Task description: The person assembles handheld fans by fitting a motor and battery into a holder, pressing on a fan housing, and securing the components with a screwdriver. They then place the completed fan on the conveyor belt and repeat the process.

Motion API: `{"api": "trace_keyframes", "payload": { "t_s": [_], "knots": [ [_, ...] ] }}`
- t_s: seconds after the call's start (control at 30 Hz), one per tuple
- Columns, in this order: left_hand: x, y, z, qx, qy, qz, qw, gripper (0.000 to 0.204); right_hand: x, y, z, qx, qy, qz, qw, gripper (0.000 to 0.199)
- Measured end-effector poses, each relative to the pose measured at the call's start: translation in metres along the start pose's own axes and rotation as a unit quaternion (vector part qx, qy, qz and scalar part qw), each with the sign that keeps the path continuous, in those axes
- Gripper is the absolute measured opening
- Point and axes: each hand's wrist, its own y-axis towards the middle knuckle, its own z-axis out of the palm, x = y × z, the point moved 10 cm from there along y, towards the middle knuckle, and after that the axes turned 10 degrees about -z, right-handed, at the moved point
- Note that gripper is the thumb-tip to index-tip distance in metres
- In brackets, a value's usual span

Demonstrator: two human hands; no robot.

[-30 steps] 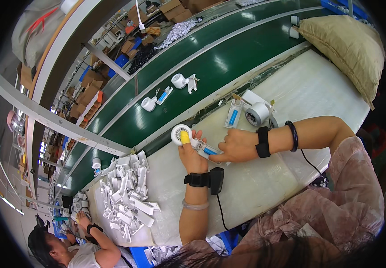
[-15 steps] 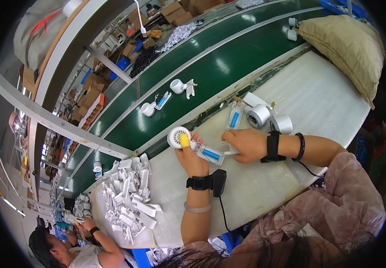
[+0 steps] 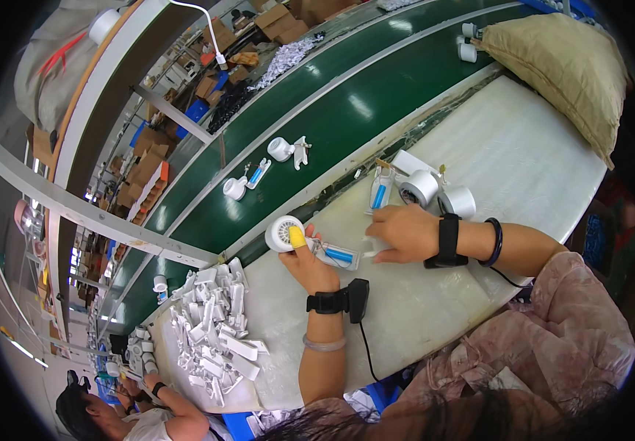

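My left hand [image 3: 311,269], a yellow wrap on its thumb, grips a white handheld fan [image 3: 282,234] by the neck below its round grille. The fan's handle is uncovered and shows a blue battery [image 3: 338,254] and thin wires. Just right of the handle's end is my right hand [image 3: 407,234], thumb and fingers bent around a small white plastic piece [image 3: 368,250], mostly hidden. Behind the right hand lie another open handle with a blue battery [image 3: 380,194], a white handle shell [image 3: 411,163] and two round white fan heads [image 3: 457,201].
A heap of white plastic shells [image 3: 211,331] covers the table's left part. Beyond the table runs a green conveyor belt [image 3: 347,110] carrying fan parts [image 3: 280,150]. A beige sack [image 3: 560,70] rests at the far right. A co-worker [image 3: 141,419] sits at lower left.
My left hand and the fan have shifted slightly left. The right hand has drawn apart from the handle's end, its thumb and fingers spread a little wider.
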Motion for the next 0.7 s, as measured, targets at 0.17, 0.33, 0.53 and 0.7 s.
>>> {"api": "trace_keyframes", "payload": {
  "t_s": [0.17, 0.33, 0.53, 0.7],
  "knots": [
    [-0.003, -0.002, 0.001, 0.007, 0.003, -0.002, 1.000, 0.037, 0.035, 0.015, -0.004, -0.004, 0.102, -0.094, 0.990, 0.041],
    [-0.009, -0.006, 0.007, 0.018, -0.003, -0.001, 1.000, 0.038, 0.013, 0.021, -0.006, -0.117, 0.236, -0.071, 0.962, 0.046],
    [-0.004, -0.005, 0.005, 0.008, 0.007, -0.003, 1.000, 0.039, 0.018, 0.039, -0.012, -0.167, 0.244, -0.004, 0.955, 0.046],
    [-0.008, -0.014, 0.016, 0.028, -0.007, -0.009, 1.000, 0.039, 0.016, 0.051, 0.012, -0.139, 0.309, 0.006, 0.941, 0.040]
  ]
}}
